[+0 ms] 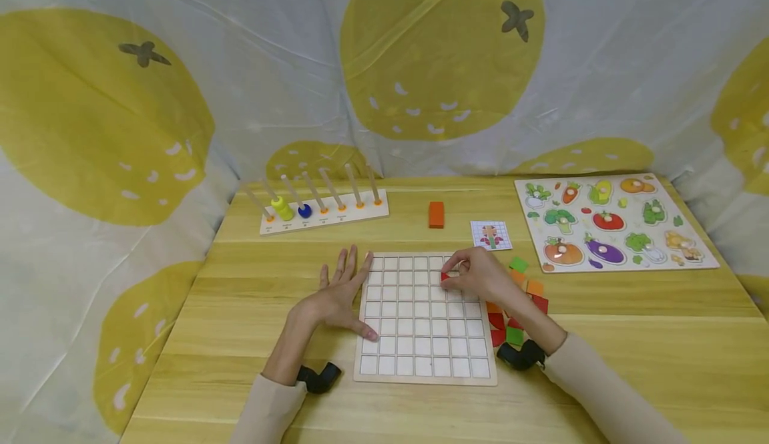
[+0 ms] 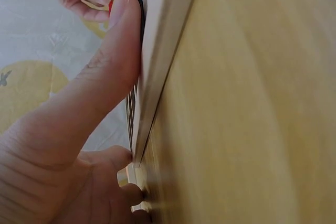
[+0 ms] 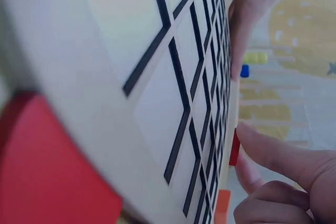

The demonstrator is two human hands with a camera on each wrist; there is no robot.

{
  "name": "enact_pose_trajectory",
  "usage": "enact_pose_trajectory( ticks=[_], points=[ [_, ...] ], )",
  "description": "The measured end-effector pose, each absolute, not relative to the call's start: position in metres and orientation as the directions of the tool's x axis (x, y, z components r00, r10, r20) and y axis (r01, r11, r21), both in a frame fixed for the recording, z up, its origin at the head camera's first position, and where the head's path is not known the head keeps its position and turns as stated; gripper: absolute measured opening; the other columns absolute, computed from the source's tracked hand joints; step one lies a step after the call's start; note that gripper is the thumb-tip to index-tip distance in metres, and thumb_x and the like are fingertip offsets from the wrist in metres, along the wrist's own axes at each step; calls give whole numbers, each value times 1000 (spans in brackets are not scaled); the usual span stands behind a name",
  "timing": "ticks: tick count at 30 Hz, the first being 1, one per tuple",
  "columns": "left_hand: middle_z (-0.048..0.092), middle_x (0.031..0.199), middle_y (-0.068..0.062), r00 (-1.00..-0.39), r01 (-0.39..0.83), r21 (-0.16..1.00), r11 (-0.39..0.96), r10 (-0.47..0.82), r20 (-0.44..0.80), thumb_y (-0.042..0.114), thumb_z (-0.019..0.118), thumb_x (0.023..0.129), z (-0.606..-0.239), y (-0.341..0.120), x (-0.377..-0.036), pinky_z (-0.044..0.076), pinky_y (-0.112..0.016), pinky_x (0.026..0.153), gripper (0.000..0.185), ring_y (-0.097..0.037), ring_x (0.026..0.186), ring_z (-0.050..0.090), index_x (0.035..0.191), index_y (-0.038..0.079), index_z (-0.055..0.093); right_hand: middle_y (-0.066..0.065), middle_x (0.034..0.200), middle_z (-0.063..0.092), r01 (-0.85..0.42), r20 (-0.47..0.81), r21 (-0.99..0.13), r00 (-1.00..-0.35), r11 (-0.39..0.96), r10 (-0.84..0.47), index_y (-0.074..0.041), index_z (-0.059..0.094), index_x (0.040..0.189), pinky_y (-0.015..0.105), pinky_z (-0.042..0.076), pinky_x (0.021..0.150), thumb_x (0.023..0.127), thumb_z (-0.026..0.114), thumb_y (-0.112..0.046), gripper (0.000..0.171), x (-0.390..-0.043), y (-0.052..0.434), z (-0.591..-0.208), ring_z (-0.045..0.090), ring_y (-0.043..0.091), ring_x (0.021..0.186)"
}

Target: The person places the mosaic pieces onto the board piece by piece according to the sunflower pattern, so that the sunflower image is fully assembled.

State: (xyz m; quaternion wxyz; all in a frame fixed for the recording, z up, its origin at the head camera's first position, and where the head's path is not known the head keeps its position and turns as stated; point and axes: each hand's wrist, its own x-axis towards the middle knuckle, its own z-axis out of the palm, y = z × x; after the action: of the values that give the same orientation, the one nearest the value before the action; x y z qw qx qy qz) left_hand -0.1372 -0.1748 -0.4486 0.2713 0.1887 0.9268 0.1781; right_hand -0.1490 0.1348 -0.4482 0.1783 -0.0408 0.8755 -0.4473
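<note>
Hidden and unclear parts

My right hand [image 1: 480, 278] covers most of the red tile [image 1: 445, 276]; I cannot read the small pattern card [image 1: 490, 235], it is too small.

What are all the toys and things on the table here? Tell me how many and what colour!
Grid board: one, white squares in a pale wooden frame, middle of the table.
Red tile: one, on the grid's upper right part, under the right fingertips.
Loose tiles: several, red, orange and green, right of the grid.
Pattern card: one, small, white with a coloured picture, behind the grid.
Orange block: one, behind the grid.
Peg rack: one, white base, seven rods, yellow-green and blue beads at its left.
Vegetable puzzle: one, white, many colours, far right.
Table: one, light wood.
Left hand: flat, at the grid's left edge.
Right hand: pinches the red tile.
</note>
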Motion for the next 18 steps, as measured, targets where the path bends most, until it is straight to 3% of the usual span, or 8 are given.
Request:
enact_pose_trajectory(
  ticks=[7, 18],
  points=[
    [-31, 167, -21, -777, 260, 430, 865, 452, -438, 55, 93, 66, -448, -173, -137, -15, -71, 122, 150, -40, 157, -27, 166, 15, -11, -4, 53, 38, 102, -291, -795, -929, 598, -228, -10, 77, 94, 26, 32, 50, 82, 89, -20, 19, -155, 128, -452, 36, 13, 50],
    [-31, 167, -21, -780, 256, 424, 869, 445, -441, 55, 93, 67, -446, -174, -137, -15, -71, 122, 150, -40, 157, -27, 166, 15, -11, -4, 56, 32, 93, -306, -862, -878, 498, -368, -9, 82, 107, 26, 24, 54, 85, 85, -11, 22, -168, 137, -457, 28, 14, 55]
  ],
)
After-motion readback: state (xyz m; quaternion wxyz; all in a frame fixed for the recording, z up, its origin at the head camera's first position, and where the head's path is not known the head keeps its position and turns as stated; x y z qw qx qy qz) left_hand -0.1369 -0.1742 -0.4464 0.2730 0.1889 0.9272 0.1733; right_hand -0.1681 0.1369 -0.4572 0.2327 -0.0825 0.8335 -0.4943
